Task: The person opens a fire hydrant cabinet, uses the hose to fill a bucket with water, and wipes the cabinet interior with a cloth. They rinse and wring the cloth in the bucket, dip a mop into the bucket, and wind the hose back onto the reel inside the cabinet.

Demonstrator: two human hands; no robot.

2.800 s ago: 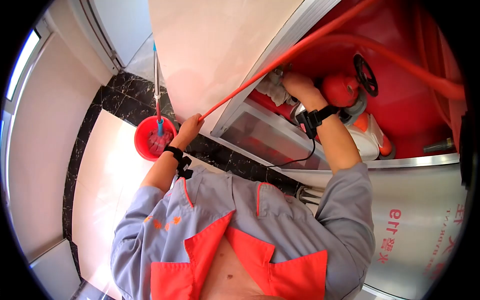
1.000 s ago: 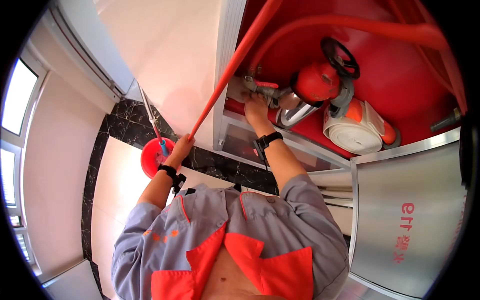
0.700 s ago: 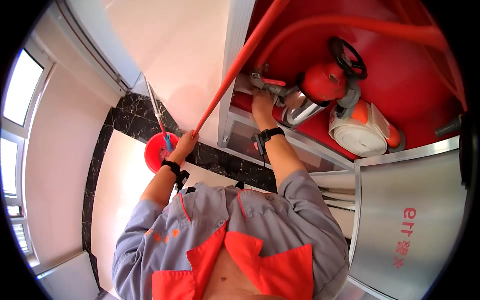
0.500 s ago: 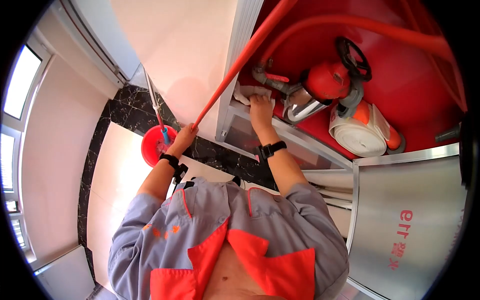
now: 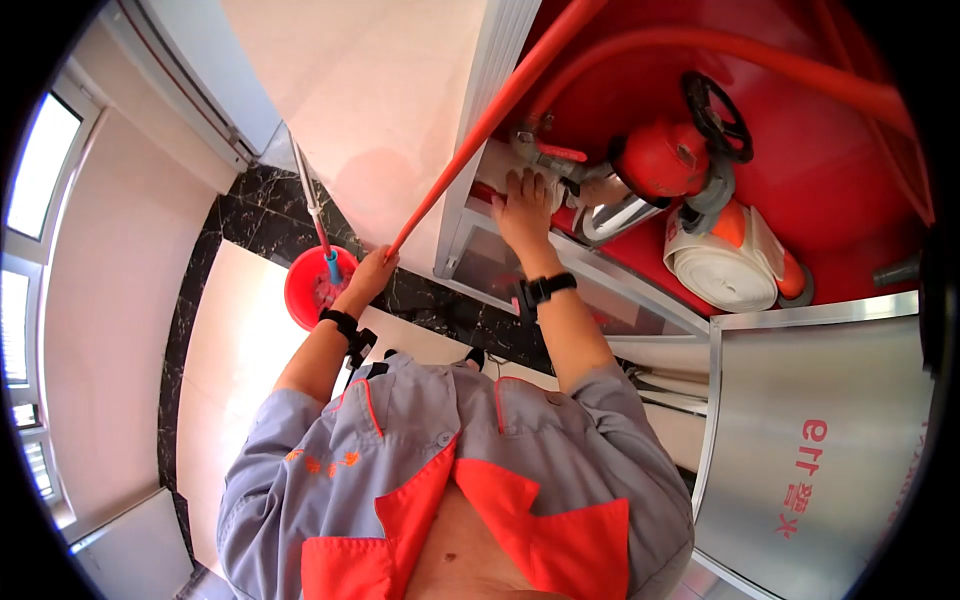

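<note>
Hose [image 5: 482, 134] — long, smooth, red

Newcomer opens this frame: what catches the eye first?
Likely the red hose, slanting from the picture's top edge down to the left hand. Next, the red valve with its black handwheel inside the open red cabinet, then the red bucket on the floor at left.

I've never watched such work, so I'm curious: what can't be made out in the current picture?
Head view: part of the pale cloth, covered by the right hand.
Head view: the near end of the red hose, hidden in the left hand.
Head view: the hose's upward run, cut off by the top edge.
Head view: faint lettering, too small to read.
</note>
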